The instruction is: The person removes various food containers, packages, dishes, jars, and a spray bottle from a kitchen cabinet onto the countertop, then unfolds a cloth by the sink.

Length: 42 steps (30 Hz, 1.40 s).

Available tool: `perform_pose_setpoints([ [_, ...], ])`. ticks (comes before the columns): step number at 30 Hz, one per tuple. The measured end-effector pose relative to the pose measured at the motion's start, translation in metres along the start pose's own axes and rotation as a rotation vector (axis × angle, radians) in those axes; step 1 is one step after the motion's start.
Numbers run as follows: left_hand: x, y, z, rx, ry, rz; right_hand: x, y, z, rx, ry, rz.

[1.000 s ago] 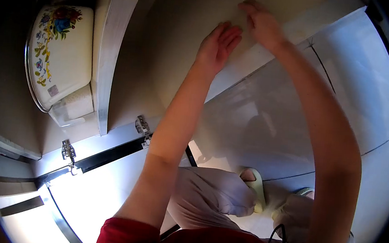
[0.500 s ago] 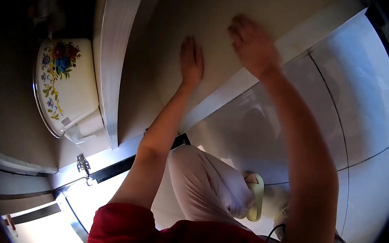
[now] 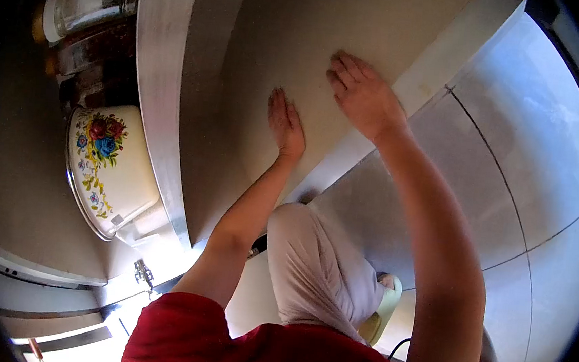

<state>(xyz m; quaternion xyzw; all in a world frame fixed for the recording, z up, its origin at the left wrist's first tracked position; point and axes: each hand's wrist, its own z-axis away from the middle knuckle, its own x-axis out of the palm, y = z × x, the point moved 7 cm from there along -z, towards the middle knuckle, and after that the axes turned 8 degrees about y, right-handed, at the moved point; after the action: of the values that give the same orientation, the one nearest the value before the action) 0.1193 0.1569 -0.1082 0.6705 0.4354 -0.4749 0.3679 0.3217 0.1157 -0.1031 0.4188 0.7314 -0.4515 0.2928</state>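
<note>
Cabinet floor (image 3: pixel 294 38) under both hands (image 3: pixel 370 106)

The floor (image 3: pixel 450 214) is laid with large grey tiles (image 3: pixel 552 297), parted by dark seams (image 3: pixel 527 251) and bluish at upper right. Leftward runs a pale cabinet board (image 3: pixel 163 89); below it, bright white light surrounds a metal hinge (image 3: pixel 143 273).

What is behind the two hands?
A pale panel shows around the left hand and right hand. The patches directly behind both are covered, so whether they touch it can't be told.
</note>
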Motion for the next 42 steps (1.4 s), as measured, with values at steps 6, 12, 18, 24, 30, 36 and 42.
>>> perform_pose_setpoints([
  [6,0.004,-0.124,-0.063,-0.27,-0.065,-0.062,0.003,-0.001,0.0,-0.002,0.038,0.0],
  [12,-0.026,-0.181,-0.129,-0.399,0.05,-0.105,0.008,-0.001,-0.001,-0.026,0.032,0.051],
  [18,-0.041,-0.228,-0.15,-0.48,0.107,-0.129,0.004,0.0,-0.003,-0.023,0.036,0.059],
  [24,-0.054,-0.251,-0.143,-0.548,0.164,-0.115,0.0,-0.002,-0.003,0.004,0.071,0.041],
  [30,-0.063,-0.197,-0.076,-0.548,0.267,-0.101,-0.002,-0.004,0.001,-0.008,0.07,0.001],
  [36,-0.089,-0.109,-0.023,-0.256,-0.03,-0.54,-0.004,-0.007,0.007,-0.077,-0.02,0.039],
  [42,-0.086,-0.122,-0.017,-0.315,-0.013,-0.471,-0.003,-0.018,0.013,-0.039,0.009,-0.131],
])
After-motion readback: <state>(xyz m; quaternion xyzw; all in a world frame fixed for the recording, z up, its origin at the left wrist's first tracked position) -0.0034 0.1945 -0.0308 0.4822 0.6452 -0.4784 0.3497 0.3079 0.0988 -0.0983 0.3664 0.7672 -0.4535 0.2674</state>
